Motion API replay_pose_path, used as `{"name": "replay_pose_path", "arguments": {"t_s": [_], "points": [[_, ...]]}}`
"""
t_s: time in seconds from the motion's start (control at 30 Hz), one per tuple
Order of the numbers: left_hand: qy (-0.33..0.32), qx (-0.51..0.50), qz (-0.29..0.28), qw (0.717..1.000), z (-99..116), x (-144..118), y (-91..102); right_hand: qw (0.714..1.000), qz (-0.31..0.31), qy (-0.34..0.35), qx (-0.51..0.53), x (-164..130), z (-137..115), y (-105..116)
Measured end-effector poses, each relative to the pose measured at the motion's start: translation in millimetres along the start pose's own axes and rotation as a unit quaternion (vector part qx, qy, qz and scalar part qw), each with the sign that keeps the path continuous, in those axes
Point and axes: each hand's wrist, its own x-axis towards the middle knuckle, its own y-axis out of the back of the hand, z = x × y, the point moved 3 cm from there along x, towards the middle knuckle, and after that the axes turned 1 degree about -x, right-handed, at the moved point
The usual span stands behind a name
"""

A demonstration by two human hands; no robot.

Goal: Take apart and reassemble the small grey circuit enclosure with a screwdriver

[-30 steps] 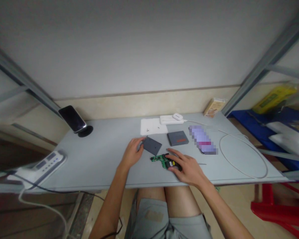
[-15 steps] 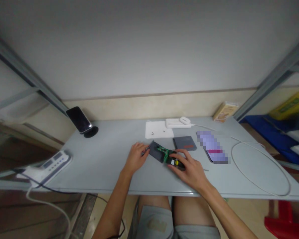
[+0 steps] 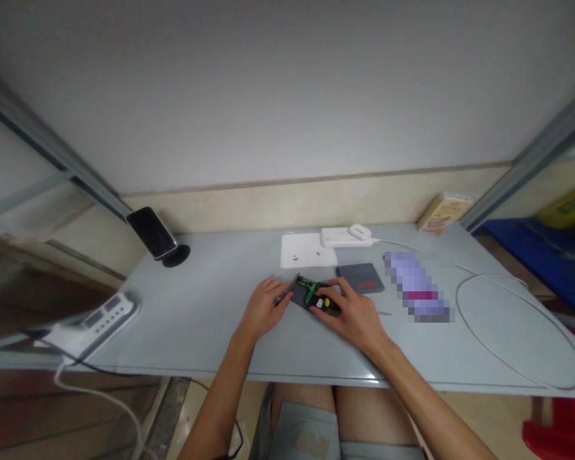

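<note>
At mid-table, near the front edge, a green circuit board (image 3: 309, 289) lies on top of a dark grey case half (image 3: 301, 298). The right hand (image 3: 352, 313) presses down on the board's black end from 4 o'clock, fingers curled over it with the yellow-tipped part (image 3: 326, 301) showing between them. The left hand (image 3: 263, 308) steadies the case's left edge from 9 o'clock, fingers loosely bent; I cannot tell whether they pinch anything. A second grey case half (image 3: 360, 277) sits at 2 o'clock. Risks, as judged: uneven pressure could skew the board in its seat or flex it. Tiny screws (image 3: 294, 257) lie loose on the white paper (image 3: 306, 250) at 12 o'clock; a sleeve brush or nudge would scatter them.
</note>
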Motion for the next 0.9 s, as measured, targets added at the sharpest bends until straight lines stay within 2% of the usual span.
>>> {"name": "replay_pose_path", "arguments": {"t_s": [0.2,0.47,0.9], "points": [[-0.003,-0.003,-0.012,1.0,2.3,0.4,1.8,0.999,0.03,0.003,0.028,-4.5,2.8,-5.0],[0.009,-0.021,0.011,1.0,5.2,-0.6,4.1,0.996,-0.083,-0.012,-0.017,-6.5,2.4,-8.3],[0.017,-0.034,0.02,0.999,7.1,0.8,7.2,0.995,-0.095,-0.015,0.019,-5.0,1.3,-3.6]]}}
